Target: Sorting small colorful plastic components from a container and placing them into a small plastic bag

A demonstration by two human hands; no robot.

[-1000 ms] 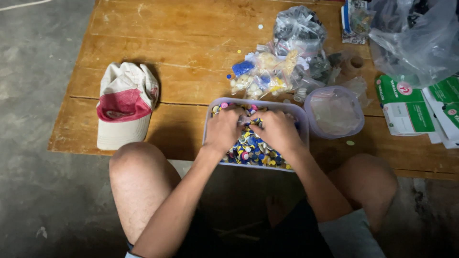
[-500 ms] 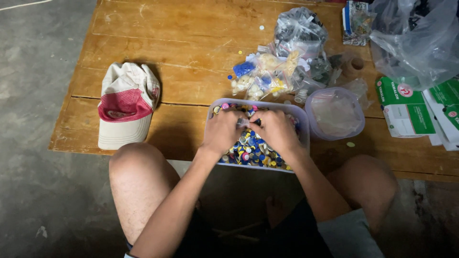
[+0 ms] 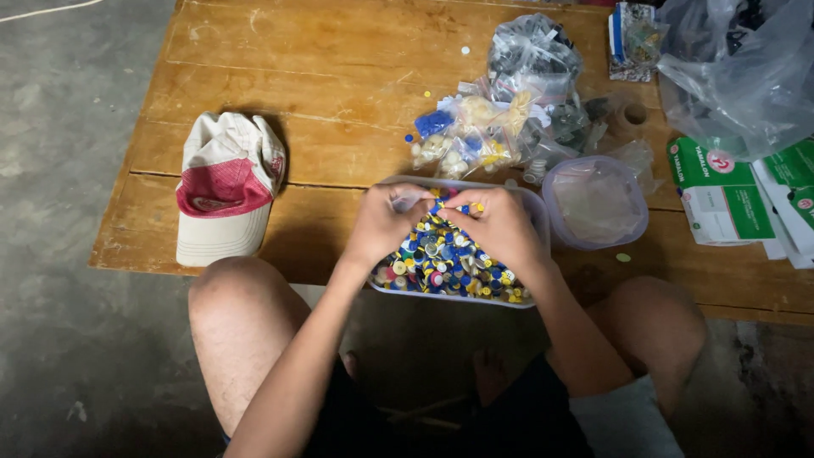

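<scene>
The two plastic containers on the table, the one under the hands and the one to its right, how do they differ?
The rectangular tub is heaped with small colourful caps; the round container looks nearly empty, with only clear plastic inside. The tub overhangs the wooden table edge, while the round container sits fully on it. The left hand and right hand work over the tub; neither touches the round container. Both are translucent plastic.

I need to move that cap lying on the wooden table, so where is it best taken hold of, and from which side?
Probably by the brim. The cap lies flat with its pale, stiff-looking brim pointing toward the table's near edge, nothing beside it. The left hand could come from that near side and pinch the brim between thumb and fingers; the crown looks soft and crumpled, a poorer hold.
</scene>
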